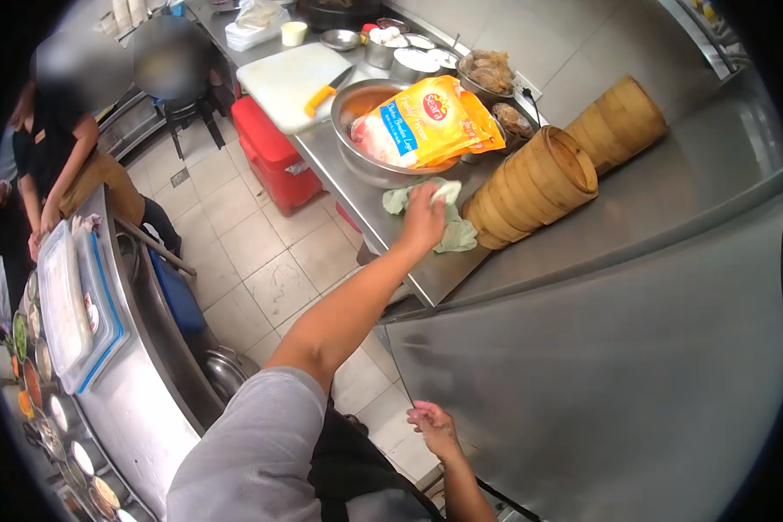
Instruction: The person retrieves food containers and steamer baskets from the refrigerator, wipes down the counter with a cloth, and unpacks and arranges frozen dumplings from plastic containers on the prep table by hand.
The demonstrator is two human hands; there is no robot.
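My left hand (424,216) reaches out over the steel counter, its fingers closed on a pale green cloth (457,235). Parts of the cloth spread out on both sides of the hand, flat on the counter. Just beyond it stands a steel bowl (354,157) with reddish liquid and a yellow-orange Seara chicken bag (426,122) resting in it. Stacked bamboo steamers (531,187) are close to the cloth on the right. Lower down, my right hand (433,426) is held beside the edge of a steel door, fingers loosely bent and apart, with nothing visible in them.
A white cutting board (294,83) carries a knife with a yellow handle (320,100). More steamers (618,126) stand behind. A red cooler box (274,157) is on the floor. At left, a person (78,165) is near a counter with lidded containers (78,304).
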